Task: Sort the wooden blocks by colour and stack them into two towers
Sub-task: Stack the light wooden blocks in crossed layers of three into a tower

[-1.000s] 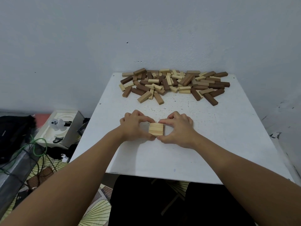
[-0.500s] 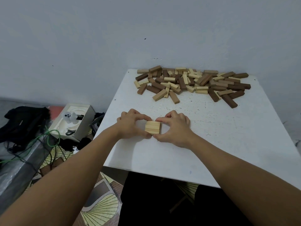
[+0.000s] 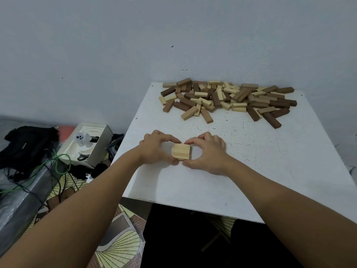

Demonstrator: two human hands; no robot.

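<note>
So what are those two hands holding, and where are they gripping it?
A small set of light wooden blocks lying side by side on the white table. The left hand pinches its left end, the right hand its right end, thumbs near, forefingers far.

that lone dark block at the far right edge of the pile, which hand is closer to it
Right. The right hand grips the light block set directly right of it, on the dark block's side; the left hand grips the set's opposite side, farther away.

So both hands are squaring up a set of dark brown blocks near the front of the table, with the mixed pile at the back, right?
Not quite: the blocks between the left hand and right hand are light, pale wood, not dark brown, as the head view shows. The mixed pile does lie at the back of the table.
</note>
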